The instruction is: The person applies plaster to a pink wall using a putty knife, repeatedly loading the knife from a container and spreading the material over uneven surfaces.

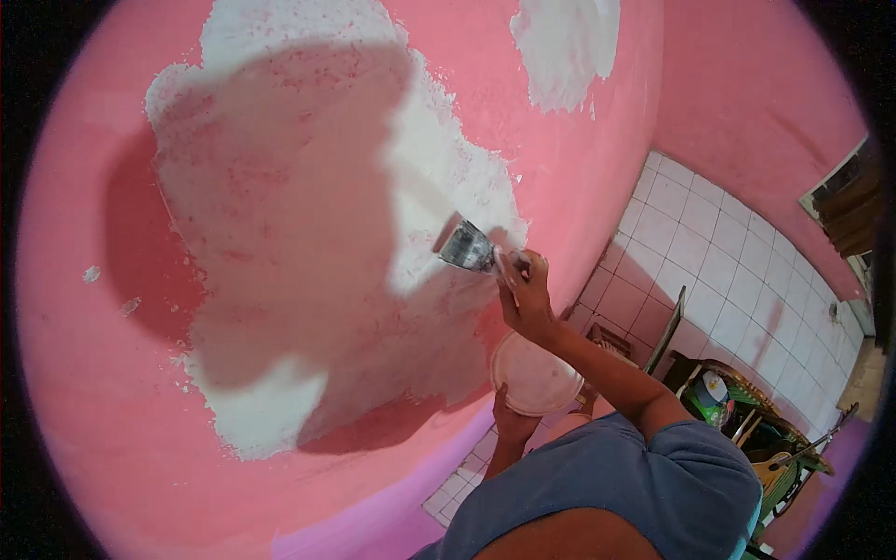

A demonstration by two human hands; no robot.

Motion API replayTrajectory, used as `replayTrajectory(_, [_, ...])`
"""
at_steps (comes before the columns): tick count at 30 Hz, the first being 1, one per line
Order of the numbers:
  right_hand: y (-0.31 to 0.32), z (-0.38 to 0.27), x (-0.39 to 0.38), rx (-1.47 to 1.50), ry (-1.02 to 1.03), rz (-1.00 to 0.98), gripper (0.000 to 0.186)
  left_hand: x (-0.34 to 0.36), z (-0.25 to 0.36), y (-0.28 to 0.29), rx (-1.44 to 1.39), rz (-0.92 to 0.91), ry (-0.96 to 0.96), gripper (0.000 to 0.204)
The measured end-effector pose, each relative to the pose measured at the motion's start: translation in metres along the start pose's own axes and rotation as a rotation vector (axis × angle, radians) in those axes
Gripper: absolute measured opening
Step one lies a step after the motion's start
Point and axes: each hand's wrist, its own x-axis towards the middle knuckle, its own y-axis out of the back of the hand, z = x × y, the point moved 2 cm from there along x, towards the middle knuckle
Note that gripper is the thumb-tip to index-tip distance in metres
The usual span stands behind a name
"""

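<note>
My right hand (528, 297) grips a putty knife (468, 247) by its handle. The wide metal blade, smeared with white filler, rests on or close to the wall at the right edge of a large white filler patch (418, 233). Below it, my left hand (513, 422) holds a round, pale, filler-stained lid or plate (535, 375) by its lower edge; part of this lies behind my right forearm. Bare pink wall (84, 373) surrounds the patch, and my shadow falls across both.
A second white patch (565, 51) is higher on the wall to the right. Behind me to the right, a white tiled surface (719, 252) meets a pink wall. A dark green chair (747, 406) there bears several items, one a green-and-white container (714, 401).
</note>
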Motion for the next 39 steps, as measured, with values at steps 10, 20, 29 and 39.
replayTrajectory(10, [0.022,0.014,0.086,-0.032,0.228,-0.243,0.067,0.0,-0.006,-0.01,-0.006,-0.005,0.029,0.076])
replayTrajectory(20, [0.043,0.025,0.113,-0.095,0.427,-0.29,0.062,0.005,-0.009,-0.014,0.032,-0.034,-0.003,0.077])
replayTrajectory(29, [0.063,0.069,0.151,-0.087,0.472,-0.283,0.068,0.012,-0.016,-0.019,-0.071,-0.013,0.004,0.063])
replayTrajectory(39, [0.048,0.024,0.176,-0.029,0.587,-0.309,0.066,0.018,-0.016,-0.012,-0.058,-0.023,0.008,0.071])
